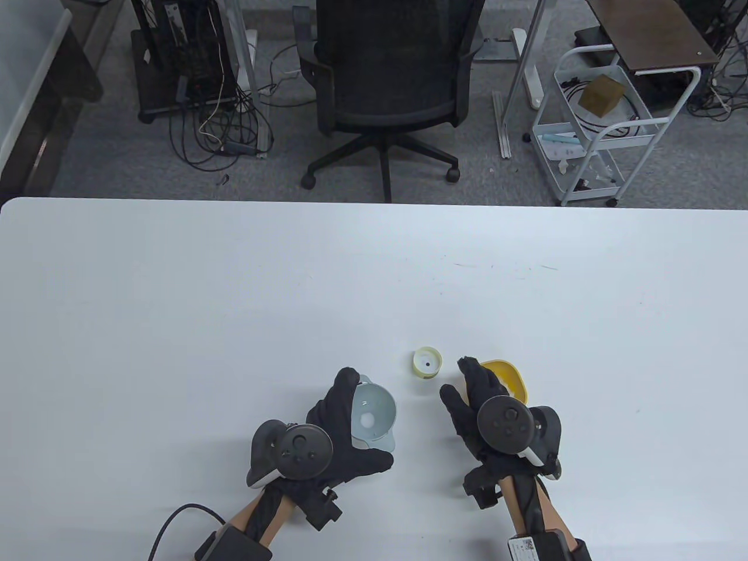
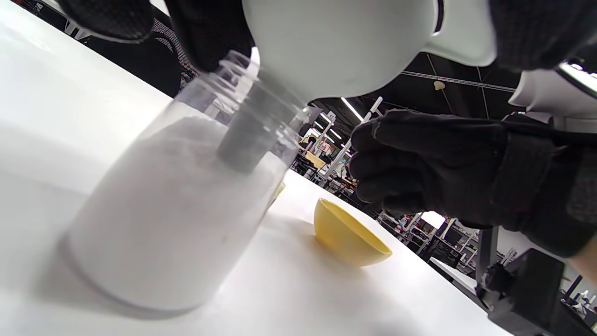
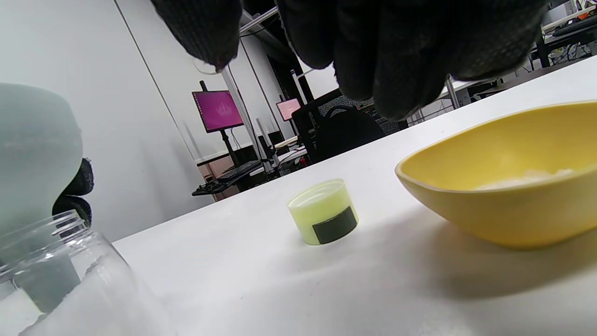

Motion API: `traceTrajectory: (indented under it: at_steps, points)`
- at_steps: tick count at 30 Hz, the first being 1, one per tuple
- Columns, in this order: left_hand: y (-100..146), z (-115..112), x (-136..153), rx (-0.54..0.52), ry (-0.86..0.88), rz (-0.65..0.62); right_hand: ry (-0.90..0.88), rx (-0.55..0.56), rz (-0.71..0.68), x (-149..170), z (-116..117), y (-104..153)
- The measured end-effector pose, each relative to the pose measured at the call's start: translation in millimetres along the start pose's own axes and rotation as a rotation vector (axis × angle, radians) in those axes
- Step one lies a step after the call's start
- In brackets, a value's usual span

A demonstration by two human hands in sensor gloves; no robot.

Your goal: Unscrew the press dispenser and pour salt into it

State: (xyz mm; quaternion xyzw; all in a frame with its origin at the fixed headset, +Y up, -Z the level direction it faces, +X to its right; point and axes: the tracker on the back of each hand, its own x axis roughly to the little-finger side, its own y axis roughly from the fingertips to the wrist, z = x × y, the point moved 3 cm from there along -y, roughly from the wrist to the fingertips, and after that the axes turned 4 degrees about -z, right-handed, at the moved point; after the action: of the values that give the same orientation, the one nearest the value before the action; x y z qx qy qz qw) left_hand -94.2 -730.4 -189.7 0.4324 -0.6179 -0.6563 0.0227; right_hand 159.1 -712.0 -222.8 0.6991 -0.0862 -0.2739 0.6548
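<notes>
A clear jar [image 2: 177,210], the dispenser body, stands on the table nearly full of white salt. A pale blue funnel [image 1: 374,412] sits in its mouth, with its spout down in the neck [image 2: 242,135]. My left hand [image 1: 350,426] grips the funnel, fingers on its left side and thumb below. The pale green dispenser cap [image 1: 426,362] lies upside down on the table between the hands. My right hand [image 1: 459,378] hovers empty, fingers loose, over the near-left rim of a yellow bowl [image 1: 509,377] that holds a little salt [image 3: 527,179].
The white table's [image 1: 234,304] far edge runs across the middle of the table view. Beyond it stand an office chair [image 1: 385,76] and a white cart [image 1: 602,123]. The cap [image 3: 324,217] stands a short way left of the bowl [image 3: 503,196].
</notes>
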Motion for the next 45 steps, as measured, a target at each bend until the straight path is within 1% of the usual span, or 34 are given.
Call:
traceTrajectory:
  at_steps: [12, 19, 21, 23, 24, 25, 26, 27, 28, 29, 30, 39, 45]
  points:
    - [0.0, 6.4, -4.8, -0.022, 0.001, -0.015, 0.001, 0.001, 0.000, 0.7, 0.1, 0.0]
    - [0.8, 19.7, -6.5, -0.066, 0.022, -0.018, 0.004, -0.001, 0.001, 1.0, 0.6, -0.1]
    - [0.9, 20.1, -6.6, -0.068, 0.024, -0.018, 0.004, -0.002, 0.003, 1.2, 0.8, -0.2]
    - [-0.2, 14.6, -4.5, -0.056, 0.001, -0.012, 0.005, -0.004, 0.004, 1.3, 0.9, -0.1]
    - [-0.8, 8.9, -1.5, -0.034, -0.032, -0.001, 0.005, -0.004, 0.005, 1.5, 1.0, -0.1]
    - [-1.0, -5.9, 5.7, 0.045, -0.109, 0.030, 0.006, -0.004, 0.006, 1.5, 0.9, -0.1]
    - [3.5, -5.9, 7.0, 0.060, -0.140, 0.013, 0.006, -0.004, 0.005, 1.4, 0.9, -0.1]
    - [-0.2, -3.2, 2.9, -0.016, -0.069, 0.003, 0.005, -0.003, 0.006, 1.6, 0.8, -0.1]
    - [-0.3, -4.9, 2.6, 0.034, -0.052, 0.033, 0.004, -0.003, 0.005, 1.4, 0.6, 0.0]
    - [2.0, -4.4, 3.3, 0.037, -0.084, 0.036, 0.004, -0.003, 0.005, 1.5, 0.6, -0.2]
    - [2.1, -4.0, 3.8, 0.016, -0.096, 0.022, 0.004, -0.002, 0.005, 1.5, 0.6, -0.3]
    - [0.0, -2.0, 4.7, 0.028, -0.021, 0.038, 0.007, -0.008, -0.002, 1.0, 2.0, -0.3]
    - [0.4, 12.1, -4.2, -0.017, 0.041, 0.011, -0.002, -0.003, 0.002, 2.1, 1.0, -0.3]
